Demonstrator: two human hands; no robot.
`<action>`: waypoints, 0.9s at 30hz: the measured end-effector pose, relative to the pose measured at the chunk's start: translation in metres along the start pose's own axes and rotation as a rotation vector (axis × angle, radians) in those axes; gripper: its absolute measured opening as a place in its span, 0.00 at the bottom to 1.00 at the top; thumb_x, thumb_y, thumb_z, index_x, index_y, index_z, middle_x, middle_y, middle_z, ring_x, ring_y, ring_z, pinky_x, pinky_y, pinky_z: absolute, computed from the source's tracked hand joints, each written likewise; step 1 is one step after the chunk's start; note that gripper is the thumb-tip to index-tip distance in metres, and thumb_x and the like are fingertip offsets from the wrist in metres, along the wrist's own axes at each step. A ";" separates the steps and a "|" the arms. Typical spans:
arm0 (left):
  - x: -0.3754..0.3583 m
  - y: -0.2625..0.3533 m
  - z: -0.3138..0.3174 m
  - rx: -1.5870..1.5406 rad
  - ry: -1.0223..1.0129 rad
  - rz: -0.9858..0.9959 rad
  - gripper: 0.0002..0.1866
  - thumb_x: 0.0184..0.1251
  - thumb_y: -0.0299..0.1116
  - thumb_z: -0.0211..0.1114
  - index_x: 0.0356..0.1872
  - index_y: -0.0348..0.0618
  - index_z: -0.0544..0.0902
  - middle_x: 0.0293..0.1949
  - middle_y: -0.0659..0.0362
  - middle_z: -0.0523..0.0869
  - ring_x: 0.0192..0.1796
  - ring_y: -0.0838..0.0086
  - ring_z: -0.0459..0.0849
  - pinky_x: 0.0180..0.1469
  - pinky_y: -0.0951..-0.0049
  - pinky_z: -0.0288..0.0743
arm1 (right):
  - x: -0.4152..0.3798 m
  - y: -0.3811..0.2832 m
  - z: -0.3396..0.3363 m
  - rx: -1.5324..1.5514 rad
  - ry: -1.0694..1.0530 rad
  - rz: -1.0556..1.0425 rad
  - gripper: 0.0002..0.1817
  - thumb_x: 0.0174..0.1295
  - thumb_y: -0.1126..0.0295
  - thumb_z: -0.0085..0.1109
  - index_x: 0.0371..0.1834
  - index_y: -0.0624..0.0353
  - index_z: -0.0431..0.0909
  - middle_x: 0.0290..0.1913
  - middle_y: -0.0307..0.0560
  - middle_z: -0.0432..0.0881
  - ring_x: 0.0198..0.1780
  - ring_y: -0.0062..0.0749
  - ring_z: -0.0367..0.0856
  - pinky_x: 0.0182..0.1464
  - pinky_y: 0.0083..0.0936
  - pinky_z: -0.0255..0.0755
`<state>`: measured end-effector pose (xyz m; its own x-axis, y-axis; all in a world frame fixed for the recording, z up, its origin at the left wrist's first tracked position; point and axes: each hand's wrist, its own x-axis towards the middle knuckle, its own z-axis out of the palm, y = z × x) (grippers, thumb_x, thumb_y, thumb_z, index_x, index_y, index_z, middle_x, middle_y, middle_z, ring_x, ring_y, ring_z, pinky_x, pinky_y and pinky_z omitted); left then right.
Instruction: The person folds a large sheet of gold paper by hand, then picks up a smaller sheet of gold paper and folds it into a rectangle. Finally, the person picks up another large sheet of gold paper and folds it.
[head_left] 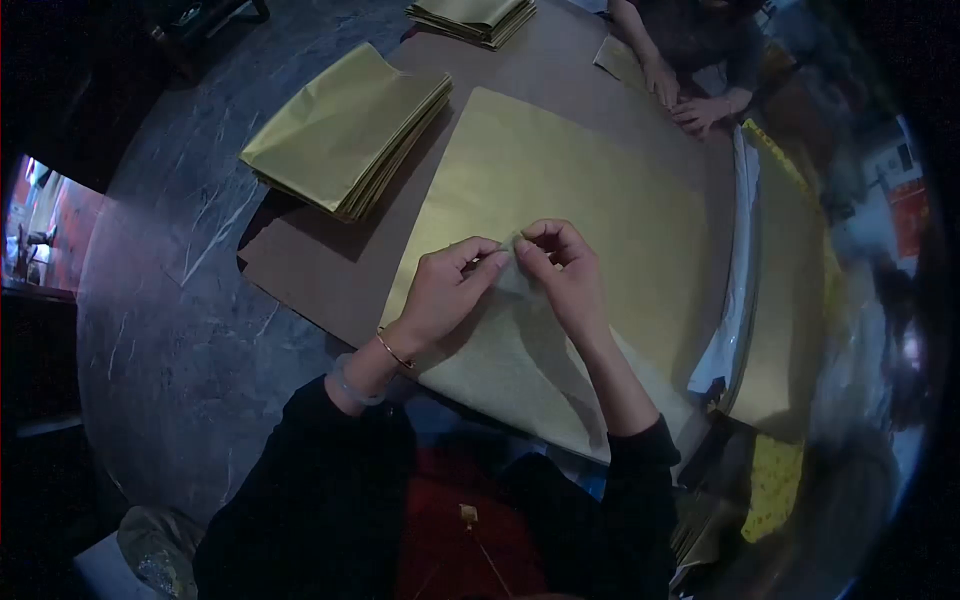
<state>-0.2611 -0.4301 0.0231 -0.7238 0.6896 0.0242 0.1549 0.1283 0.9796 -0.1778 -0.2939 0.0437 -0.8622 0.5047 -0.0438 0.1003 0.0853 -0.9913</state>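
Observation:
A large gold sheet of paper (560,160) lies on the table in front of me. Its near part is turned up, showing a paler underside (510,370) that rises to a point between my hands. My left hand (450,290) pinches that raised point from the left, thumb against bent fingers. From the other side my right hand (568,272) pinches the same spot, its fingertips almost touching those of the left. The fingers partly cover the tip of the paper.
A thick stack of folded gold paper (345,130) sits at the left on brown cardboard (310,280). Another stack (475,12) is at the far edge. Across the table are another person's hands (700,112). Gold sheets in a plastic wrapper (742,250) line the right side.

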 end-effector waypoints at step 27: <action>-0.019 0.040 -0.019 0.057 -0.278 0.101 0.10 0.63 0.30 0.61 0.42 0.35 0.80 0.28 0.59 0.81 0.33 0.80 0.78 0.36 0.80 0.72 | -0.040 -0.046 -0.011 -0.469 0.000 -0.388 0.05 0.56 0.73 0.59 0.34 0.60 0.76 0.34 0.43 0.76 0.36 0.31 0.75 0.37 0.25 0.70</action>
<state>-0.2542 -0.4517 0.0653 -0.4921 0.8686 0.0581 0.2598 0.0828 0.9621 -0.1420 -0.3083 0.0930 -0.8795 0.3613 0.3098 -0.0132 0.6323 -0.7746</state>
